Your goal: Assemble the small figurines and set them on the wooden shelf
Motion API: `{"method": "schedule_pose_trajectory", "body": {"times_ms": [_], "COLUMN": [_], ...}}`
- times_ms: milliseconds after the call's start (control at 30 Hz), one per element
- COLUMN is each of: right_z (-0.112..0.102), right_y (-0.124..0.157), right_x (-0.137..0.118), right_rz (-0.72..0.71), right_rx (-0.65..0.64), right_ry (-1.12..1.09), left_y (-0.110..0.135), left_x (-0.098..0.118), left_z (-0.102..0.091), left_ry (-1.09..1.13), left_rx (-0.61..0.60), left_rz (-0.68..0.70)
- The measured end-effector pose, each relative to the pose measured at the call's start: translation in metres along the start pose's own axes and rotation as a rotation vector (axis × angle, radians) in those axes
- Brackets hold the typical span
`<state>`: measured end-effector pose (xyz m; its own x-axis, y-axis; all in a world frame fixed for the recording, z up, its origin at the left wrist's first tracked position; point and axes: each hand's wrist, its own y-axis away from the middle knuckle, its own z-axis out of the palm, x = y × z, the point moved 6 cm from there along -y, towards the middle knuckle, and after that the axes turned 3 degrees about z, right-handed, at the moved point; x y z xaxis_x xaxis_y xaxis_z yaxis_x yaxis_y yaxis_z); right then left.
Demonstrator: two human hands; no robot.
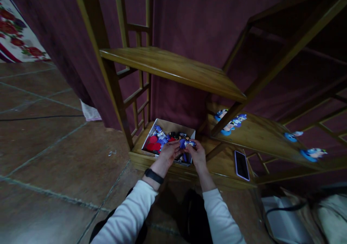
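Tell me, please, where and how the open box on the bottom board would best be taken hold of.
The box, I'd say, by its left and right walls, from the front: it stands upright and open-topped, the figurines inside lie loose, and the shelf above may hinder reaching straight down.

It looks like a room in a home: a wooden display shelf across the centre and right, maroon curtains behind, flowered fabric upper left, tiled floor lower left.
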<state>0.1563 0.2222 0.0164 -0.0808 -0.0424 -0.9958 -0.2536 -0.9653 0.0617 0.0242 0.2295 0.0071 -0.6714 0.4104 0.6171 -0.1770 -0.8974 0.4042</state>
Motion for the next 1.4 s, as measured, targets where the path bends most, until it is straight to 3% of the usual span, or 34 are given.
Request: {"method": "schedule_pose_trajectory", "body": {"times_ms": [333,800,1100,1400], "right_z": [-0.006,-0.004,-0.002,-0.004], "right_y": [-0.004,-0.002,-0.001,-0.002], "right_x": [0.001,-0.002,-0.008,-0.007], "right_rz": [-0.076,-0.141,-0.144,-0.202], "right_rx": [0.057,0.016,-0.082,-0.069], "right_ry": [0.358,0.376,0.299,0.384], "left_y": [-0.002,-0.001,0.000,0.000], "left_x": [-0.003,-0.001,-0.002,-0.002], "left_z": [-0.002,-0.003,-0.003,-0.002], "left_ry": [-0.019,-0.059,-0.048,-0.047], "left_rx": [-0.017,0.015,0.026,0.042], "left_rz": [0.064,0.173,0.143,0.102]}}
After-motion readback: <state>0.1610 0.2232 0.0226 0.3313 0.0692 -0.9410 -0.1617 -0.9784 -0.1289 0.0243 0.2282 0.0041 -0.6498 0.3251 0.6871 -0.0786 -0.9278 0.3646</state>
